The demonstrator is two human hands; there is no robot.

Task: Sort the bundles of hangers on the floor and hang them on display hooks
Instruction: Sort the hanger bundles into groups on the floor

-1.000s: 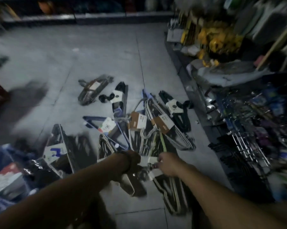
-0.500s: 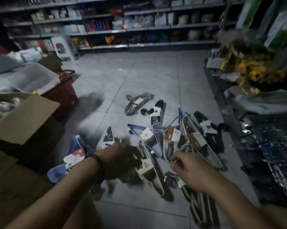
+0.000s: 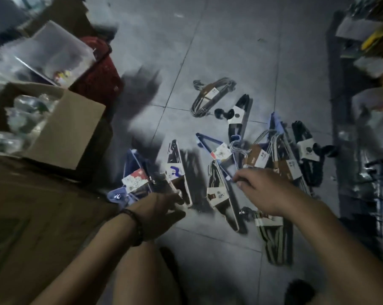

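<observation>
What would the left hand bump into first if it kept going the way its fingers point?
Probably the white-framed hanger bundle with the blue-marked label. The left hand points up and right, and its fingertips already sit at that bundle's lower end. The picture is blurry, so whether they touch is unclear.

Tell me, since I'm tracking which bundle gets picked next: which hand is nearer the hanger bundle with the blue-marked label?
Left. The left hand sits just below the blue-marked bundle, at its lower end. The right hand is off to its right, over the brown-labelled bundles.
</observation>
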